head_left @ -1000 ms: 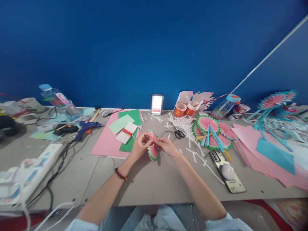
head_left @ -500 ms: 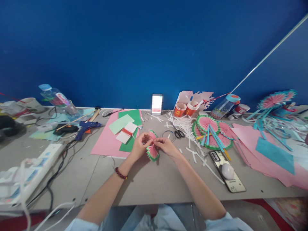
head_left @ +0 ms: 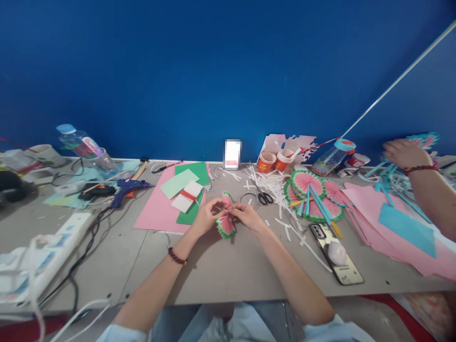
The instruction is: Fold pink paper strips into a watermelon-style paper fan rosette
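A small pleated paper fan (head_left: 226, 225), pink with a green scalloped edge, is pinched at its middle between both my hands over the grey table (head_left: 221, 270). My left hand (head_left: 205, 216) grips it from the left with fingers curled, a dark bead bracelet on that wrist. From the right my right hand (head_left: 248, 216) pinches the same folded middle. Part of the fan sticks up above my fingers and part hangs below.
Pink and green paper sheets (head_left: 178, 194) lie behind my left hand. Scissors (head_left: 263, 196), white paper strips, finished fans (head_left: 313, 194), red cups (head_left: 274, 161) and a phone (head_left: 337, 254) sit to the right. Another person's hand (head_left: 404, 153) reaches in at far right. A glue gun (head_left: 126, 187) and power strip (head_left: 50, 247) lie left.
Another person's arm and hand have come into view at the far right, over the blue-stick fans. My hands have barely shifted on the small fan.
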Demonstrator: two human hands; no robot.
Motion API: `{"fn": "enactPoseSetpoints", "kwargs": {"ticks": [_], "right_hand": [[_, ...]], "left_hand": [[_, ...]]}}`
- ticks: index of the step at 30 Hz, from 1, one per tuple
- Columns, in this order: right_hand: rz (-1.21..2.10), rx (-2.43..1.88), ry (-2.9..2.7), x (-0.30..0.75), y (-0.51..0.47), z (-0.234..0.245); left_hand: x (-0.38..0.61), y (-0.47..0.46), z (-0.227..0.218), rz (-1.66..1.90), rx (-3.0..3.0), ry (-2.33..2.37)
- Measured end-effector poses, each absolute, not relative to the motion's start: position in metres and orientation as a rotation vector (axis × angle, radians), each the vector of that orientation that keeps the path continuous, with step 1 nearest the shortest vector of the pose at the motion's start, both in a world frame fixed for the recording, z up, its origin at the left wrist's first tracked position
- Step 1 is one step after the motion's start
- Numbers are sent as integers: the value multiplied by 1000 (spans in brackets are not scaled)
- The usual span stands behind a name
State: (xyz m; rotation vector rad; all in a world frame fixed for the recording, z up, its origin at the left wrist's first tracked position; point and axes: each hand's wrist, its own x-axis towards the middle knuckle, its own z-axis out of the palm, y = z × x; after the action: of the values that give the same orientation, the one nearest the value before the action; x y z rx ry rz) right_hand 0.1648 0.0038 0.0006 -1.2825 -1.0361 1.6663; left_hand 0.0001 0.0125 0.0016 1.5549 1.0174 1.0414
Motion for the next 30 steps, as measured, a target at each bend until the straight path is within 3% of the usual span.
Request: {"fn": "enactPoseSetpoints", "kwargs": {"ticks": [15, 30], "right_hand": [[1595, -1277, -1120, 166, 6, -7], [1641, -1342, -1009, 164, 6, 0]], "left_hand": [[3, 8, -2, 1179, 1921, 1073], [5, 12, -10, 1190, 1604, 1161]]}}
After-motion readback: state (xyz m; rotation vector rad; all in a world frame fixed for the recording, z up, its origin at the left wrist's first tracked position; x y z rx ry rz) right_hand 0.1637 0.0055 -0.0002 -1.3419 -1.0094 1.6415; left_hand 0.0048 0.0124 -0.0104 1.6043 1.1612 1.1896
